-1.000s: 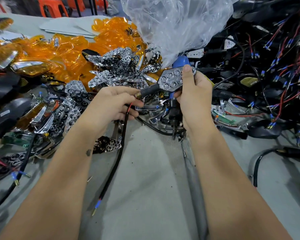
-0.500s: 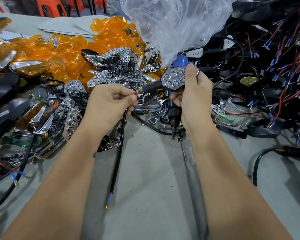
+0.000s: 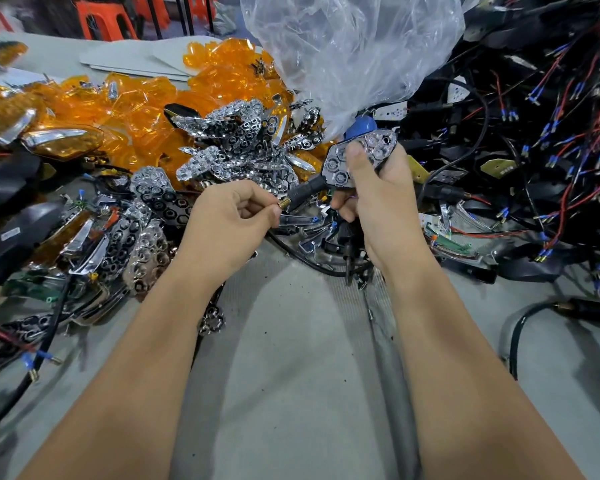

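My right hand [image 3: 383, 206] grips a chrome reflector lamp unit [image 3: 378, 145], thumb pressed on its face. A black stem [image 3: 305, 190] runs from the unit down-left to a brass threaded end [image 3: 284, 203]. My left hand [image 3: 229, 223] pinches at that brass end with thumb and fingertips. Behind my left wrist only a short dark piece of a black cable [image 3: 219, 294] shows; the rest of the cable is hidden.
A pile of orange lenses [image 3: 136, 109] and loose chrome reflectors [image 3: 236, 140] lies at the back left. A clear plastic bag [image 3: 343, 46] hangs above. Black wire harnesses [image 3: 534, 133] fill the right, black housings [image 3: 7, 188] the left. Bare grey table [image 3: 291, 375] lies in front.
The black cable that hung from my left hand has drawn up until its blue-tipped end is out of sight. My right thumb shifted down onto the reflector's face.
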`<state>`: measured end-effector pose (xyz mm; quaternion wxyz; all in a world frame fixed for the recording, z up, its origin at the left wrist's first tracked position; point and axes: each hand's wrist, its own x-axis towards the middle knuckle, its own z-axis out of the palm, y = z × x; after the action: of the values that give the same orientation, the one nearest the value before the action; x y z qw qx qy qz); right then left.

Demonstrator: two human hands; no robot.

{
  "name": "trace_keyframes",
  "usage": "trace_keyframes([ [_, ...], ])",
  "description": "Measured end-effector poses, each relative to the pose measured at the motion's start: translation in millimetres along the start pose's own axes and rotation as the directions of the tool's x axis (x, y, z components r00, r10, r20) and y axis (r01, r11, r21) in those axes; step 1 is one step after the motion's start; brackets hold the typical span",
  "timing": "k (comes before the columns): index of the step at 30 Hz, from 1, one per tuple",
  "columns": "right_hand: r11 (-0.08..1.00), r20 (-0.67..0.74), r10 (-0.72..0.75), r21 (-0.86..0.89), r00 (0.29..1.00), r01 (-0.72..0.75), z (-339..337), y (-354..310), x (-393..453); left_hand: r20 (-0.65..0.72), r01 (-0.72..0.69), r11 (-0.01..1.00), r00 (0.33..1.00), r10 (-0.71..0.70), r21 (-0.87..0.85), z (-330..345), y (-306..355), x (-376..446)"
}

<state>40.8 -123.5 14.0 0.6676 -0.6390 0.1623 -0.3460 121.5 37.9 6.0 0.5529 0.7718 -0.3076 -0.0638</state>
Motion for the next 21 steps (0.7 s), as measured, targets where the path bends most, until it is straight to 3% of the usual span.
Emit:
trace_keyframes([
  [7, 0.997, -0.013, -0.032, 0.068, 0.999, 0.032, -1, -3, 0, -0.009, 0.061, 0.997, 0.998, -0.061, 0.036, -6, -1, 2],
  [21, 1.000, -0.074, 0.007, 0.024, 0.997, -0.005, 6, 0, -5, -0.074, 0.027, 0.999, 0.997, -0.026, 0.018, 8, -3, 0],
])
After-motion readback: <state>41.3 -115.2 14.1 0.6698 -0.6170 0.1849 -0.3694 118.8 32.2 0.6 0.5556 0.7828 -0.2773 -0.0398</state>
